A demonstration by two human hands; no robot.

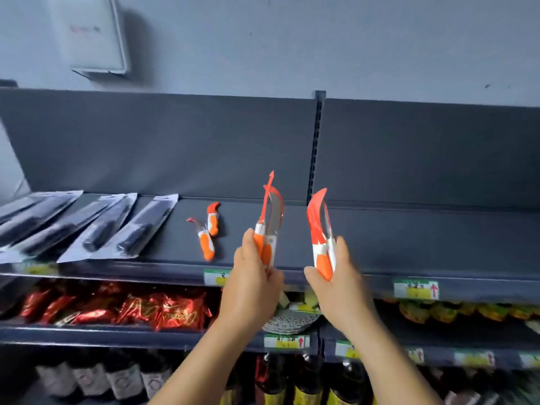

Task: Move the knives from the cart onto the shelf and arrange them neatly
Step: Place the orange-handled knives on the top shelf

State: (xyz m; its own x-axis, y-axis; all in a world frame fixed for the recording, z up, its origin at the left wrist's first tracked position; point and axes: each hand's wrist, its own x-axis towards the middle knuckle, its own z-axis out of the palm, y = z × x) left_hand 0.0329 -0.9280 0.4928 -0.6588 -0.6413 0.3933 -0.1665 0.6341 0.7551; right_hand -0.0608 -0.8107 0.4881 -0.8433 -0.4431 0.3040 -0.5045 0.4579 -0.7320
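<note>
My left hand [252,283] grips a pair of orange-and-white knives [270,226] by their handles, blades pointing up, in front of the top shelf [409,244]. A similar bunch of orange-handled knives [320,232] with red blade guards stands upright in my right hand [339,287]. Two small orange-handled knives [208,232] lie on the shelf just left of my hands. Further left, several black knives in clear packs [96,226] lie side by side in a slanted row. The cart is out of view.
The dark shelf surface to the right of my hands is bare, and a slotted upright [317,147] splits the back panel. Red snack bags [163,311] fill the shelf below, bottles [304,384] the lowest one. Price tags [415,289] line the shelf edges.
</note>
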